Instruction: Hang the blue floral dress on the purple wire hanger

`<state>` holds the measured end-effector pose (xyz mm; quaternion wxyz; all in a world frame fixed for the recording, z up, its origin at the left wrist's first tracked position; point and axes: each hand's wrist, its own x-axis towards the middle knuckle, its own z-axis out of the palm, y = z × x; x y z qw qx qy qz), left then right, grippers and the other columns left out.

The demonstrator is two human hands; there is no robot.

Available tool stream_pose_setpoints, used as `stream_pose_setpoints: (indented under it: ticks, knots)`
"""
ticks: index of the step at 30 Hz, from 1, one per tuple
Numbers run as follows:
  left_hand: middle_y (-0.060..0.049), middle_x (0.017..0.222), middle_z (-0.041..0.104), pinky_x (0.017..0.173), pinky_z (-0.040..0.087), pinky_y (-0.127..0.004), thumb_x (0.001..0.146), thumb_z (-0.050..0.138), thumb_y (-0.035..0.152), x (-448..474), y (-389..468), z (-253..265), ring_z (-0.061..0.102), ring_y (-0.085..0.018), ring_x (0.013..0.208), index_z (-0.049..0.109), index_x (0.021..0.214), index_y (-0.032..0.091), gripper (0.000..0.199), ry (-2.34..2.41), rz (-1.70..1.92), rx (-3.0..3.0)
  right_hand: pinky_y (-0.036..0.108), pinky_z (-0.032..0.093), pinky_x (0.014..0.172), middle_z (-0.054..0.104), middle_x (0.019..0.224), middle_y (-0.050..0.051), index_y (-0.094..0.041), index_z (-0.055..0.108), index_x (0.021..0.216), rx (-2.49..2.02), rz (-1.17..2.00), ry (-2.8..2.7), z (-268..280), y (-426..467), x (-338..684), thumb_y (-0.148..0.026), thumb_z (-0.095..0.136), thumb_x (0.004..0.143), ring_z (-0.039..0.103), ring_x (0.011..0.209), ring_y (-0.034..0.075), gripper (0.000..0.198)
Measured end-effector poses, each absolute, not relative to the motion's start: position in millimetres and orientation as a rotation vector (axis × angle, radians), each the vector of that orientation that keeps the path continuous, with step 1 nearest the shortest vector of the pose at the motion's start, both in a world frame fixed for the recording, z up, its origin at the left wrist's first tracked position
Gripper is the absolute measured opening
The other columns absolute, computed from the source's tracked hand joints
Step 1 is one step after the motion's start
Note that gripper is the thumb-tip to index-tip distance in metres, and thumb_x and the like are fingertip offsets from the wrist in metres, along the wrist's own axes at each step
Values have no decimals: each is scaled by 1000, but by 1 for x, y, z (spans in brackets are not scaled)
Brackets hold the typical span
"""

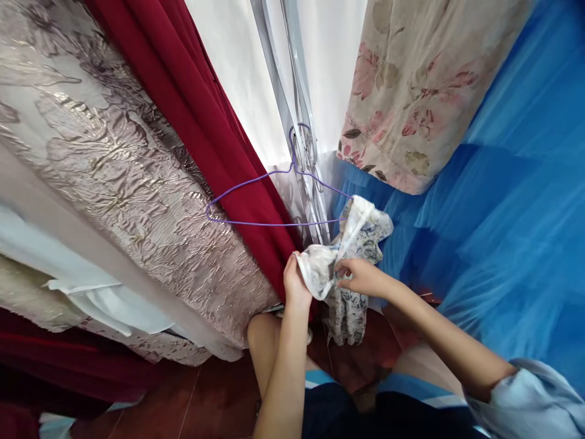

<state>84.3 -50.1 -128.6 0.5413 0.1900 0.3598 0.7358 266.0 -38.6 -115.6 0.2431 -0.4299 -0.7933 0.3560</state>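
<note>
A purple wire hanger (pixel 256 224) hangs by its hook from grey ribbons in the middle of the view. Over its right end lies one shoulder of a white garment with a grey-blue floral print (pixel 361 241); its lower part hangs down toward the floor. My left hand (pixel 296 279) grips the garment's loose white edge, below the hanger's lower bar. On the other side of that opening, my right hand (pixel 359 277) has its thumb and fingers closed together at the fabric's edge. The hanger's left end is bare.
Grey ribbons (pixel 278 67) run down from above. A dark red cloth (pixel 196 110) and a pinkish embossed fabric (pixel 123 158) hang at the left. At the right are a floral beige cloth (pixel 402 103) and a blue tulle gown (pixel 516 183). Reddish tiles (pixel 219 396) cover the floor.
</note>
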Motion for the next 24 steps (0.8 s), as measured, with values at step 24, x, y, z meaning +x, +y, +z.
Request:
stream_pose_setpoints:
  ticks: [24]
  knots:
    - [-7, 101, 71, 97, 46, -43, 79, 64, 35, -18, -135, -133, 61, -31, 101, 72, 103, 22, 28, 1499, 829, 1731, 26, 44, 57, 59, 67, 0, -14, 70, 77, -819, 1172, -1746, -41, -10, 307, -33, 73, 77, 54, 59, 14, 20]
